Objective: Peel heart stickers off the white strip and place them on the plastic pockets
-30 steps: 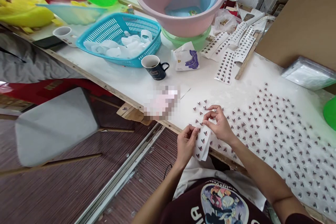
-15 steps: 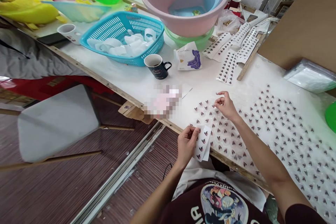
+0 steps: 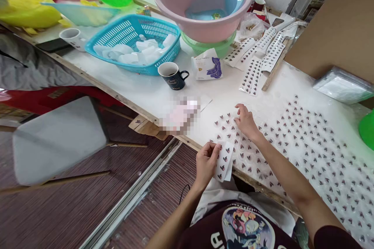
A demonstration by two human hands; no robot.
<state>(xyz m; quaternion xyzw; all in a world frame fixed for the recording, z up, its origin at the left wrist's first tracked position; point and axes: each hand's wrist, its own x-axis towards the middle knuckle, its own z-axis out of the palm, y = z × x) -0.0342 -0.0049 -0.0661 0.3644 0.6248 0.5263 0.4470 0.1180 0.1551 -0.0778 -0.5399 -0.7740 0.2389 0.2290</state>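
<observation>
Stickers (image 3: 306,136) in close rows cover the right half of the white table (image 3: 140,85), each a small dark-and-red mark. The person's left hand (image 3: 206,161) pinches a sticker sheet (image 3: 224,161) just off the near edge, face up, close to the right hand (image 3: 244,121), whose fingertips press flat at the rows' left end, clasping nothing visible.

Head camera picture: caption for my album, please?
Left hand holds a sticker sheet; right hand rests on the sticker-dotted table.
</observation>
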